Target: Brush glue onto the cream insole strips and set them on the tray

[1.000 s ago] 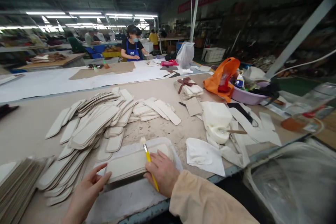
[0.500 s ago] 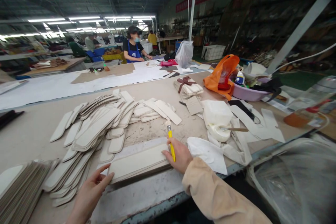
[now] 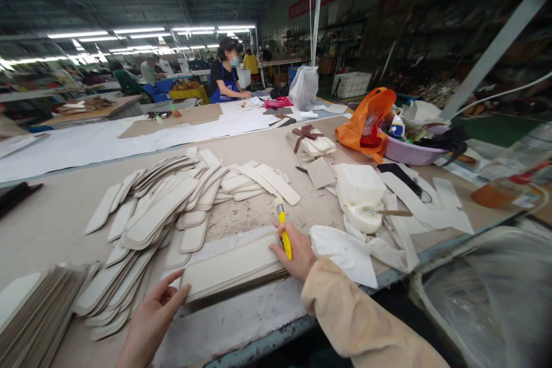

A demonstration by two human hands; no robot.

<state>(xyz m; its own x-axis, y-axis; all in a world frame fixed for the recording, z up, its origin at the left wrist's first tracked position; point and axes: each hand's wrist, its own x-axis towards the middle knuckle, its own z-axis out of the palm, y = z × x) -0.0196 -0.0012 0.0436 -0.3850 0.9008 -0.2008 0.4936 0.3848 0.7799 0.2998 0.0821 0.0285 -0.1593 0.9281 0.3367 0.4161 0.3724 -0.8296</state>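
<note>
My right hand (image 3: 297, 253) is closed around a paintbrush (image 3: 283, 234) with a yellow handle and pale bristles pointing away from me. Its fingers also rest at the right end of a low stack of long cream panels (image 3: 233, 267), which lies near the table's front edge. At the stack's left end is my left hand (image 3: 157, 305), thumb and forefinger apart, the fingertips at the corner and nothing gripped. Beyond and left of it, many loose round-cornered panels (image 3: 159, 213) lie fanned in overlapping piles. The underside of the stack is hidden.
A thicker panel stack (image 3: 34, 316) stands at the lower left. To the right are a white tub (image 3: 361, 187), white scraps (image 3: 342, 253), a tied bundle (image 3: 311, 144), an orange bag (image 3: 366, 123) and a purple basin (image 3: 411, 151). A co-worker (image 3: 226, 77) stands across the table.
Both hands, the brush and the stack keep about the same places; the view has shifted slightly. Across the table, the co-worker has turned and leaned a little to the right.
</note>
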